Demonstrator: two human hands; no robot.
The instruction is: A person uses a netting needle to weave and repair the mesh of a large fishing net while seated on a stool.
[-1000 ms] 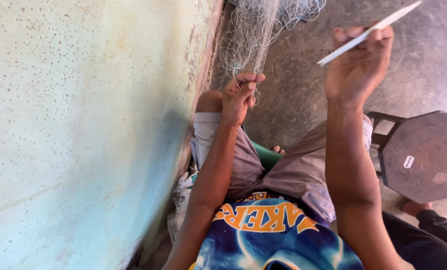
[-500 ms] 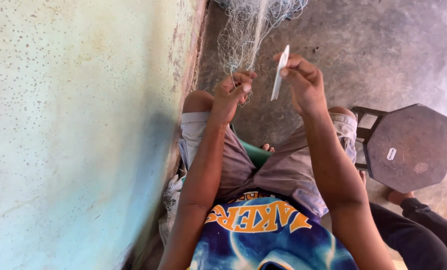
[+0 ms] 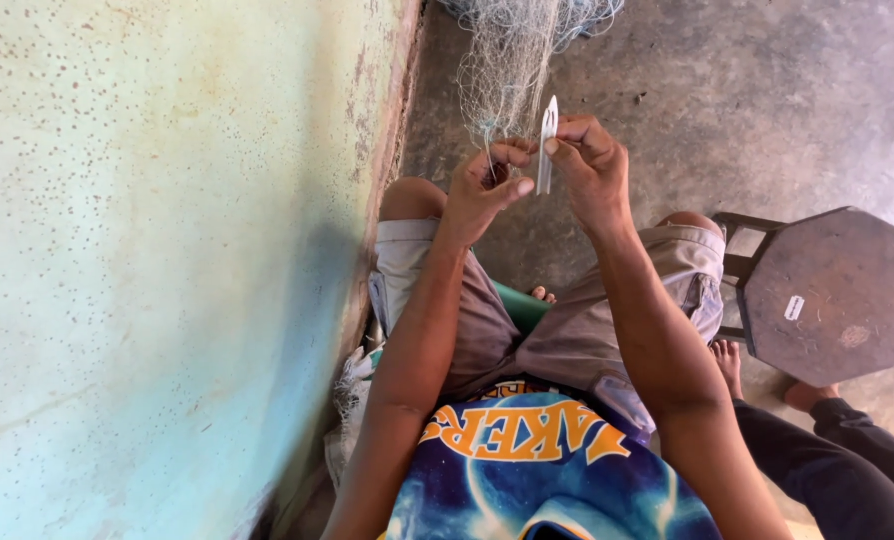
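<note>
Fine mesh net (image 3: 512, 60), flat white needle (image 3: 546, 145) pinched in right hand (image 3: 592, 170)

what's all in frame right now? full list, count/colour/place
fishing net: 1, pale grey-green mesh, hanging from top centre down to the hands
netting needle: 1, white, flat and pointed, upright between the two hands
wall: 1, pale green with brown speckles, fills the left side
floor: 1, grey concrete, top right
stool: 1, dark brown, octagonal top with a small white sticker, right edge
another person's legs: dark trousers, bare feet, lower right by the stool
shorts: 1, grey, on the person's lap
shirt: 1, blue with orange lettering, bottom centre
left hand: pinching the net
right hand: holding the needle
</note>
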